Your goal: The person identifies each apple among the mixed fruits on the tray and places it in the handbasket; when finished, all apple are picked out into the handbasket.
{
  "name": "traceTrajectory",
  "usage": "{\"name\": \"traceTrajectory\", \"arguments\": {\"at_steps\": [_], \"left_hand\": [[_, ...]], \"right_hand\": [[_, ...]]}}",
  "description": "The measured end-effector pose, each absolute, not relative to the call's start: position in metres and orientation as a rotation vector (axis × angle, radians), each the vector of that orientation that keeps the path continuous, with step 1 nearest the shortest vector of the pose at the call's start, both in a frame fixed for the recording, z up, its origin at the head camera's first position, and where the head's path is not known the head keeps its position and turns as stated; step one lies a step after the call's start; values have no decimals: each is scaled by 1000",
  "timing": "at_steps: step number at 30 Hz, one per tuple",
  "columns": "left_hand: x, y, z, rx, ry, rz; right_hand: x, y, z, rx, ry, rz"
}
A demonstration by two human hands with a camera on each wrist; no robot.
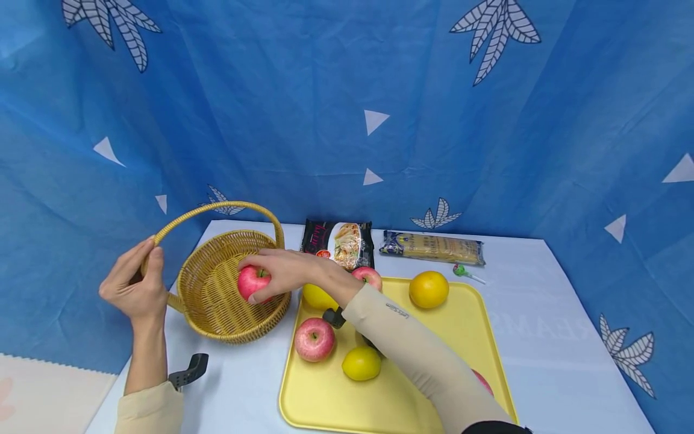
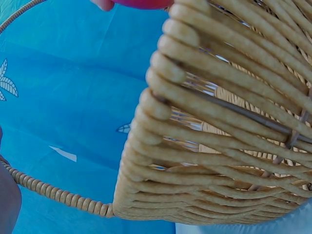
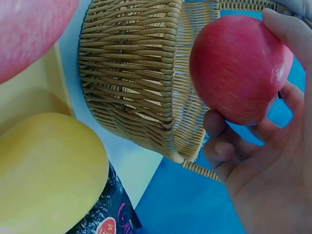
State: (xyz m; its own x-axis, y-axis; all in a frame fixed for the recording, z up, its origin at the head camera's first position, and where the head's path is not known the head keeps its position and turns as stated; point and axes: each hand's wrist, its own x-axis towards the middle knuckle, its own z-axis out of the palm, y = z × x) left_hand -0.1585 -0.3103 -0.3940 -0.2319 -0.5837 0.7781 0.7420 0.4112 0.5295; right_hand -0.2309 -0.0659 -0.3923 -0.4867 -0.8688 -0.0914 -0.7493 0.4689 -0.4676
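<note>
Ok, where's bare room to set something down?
Bare: tabletop between the yellow tray and the blue cloth on the right; the tray's near-left corner, before the front lemon; the basket's floor left of the held apple. Crowded: the tray's left middle, under fruit and the right sleeve.

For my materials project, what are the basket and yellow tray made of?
The basket looks like wicker, maybe plastic imitation, slightly shiny: rounded strands interweave. The yellow tray seems smooth, satiny plastic, judging by its even colour and rounded corners; painted metal is possible.
</note>
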Motion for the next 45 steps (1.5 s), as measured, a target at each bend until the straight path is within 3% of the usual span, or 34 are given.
{"name": "traceTrajectory", "arguments": {"at_steps": [13, 45], "left_hand": [[-157, -309, -392, -162, -1309, -1259], [-159, -310, -392, -170, -1309, -1256]], "right_hand": [[-235, -77, -407, -1327, 2302, -650], [-230, -95, -429, -1175, 2542, -367]]}}
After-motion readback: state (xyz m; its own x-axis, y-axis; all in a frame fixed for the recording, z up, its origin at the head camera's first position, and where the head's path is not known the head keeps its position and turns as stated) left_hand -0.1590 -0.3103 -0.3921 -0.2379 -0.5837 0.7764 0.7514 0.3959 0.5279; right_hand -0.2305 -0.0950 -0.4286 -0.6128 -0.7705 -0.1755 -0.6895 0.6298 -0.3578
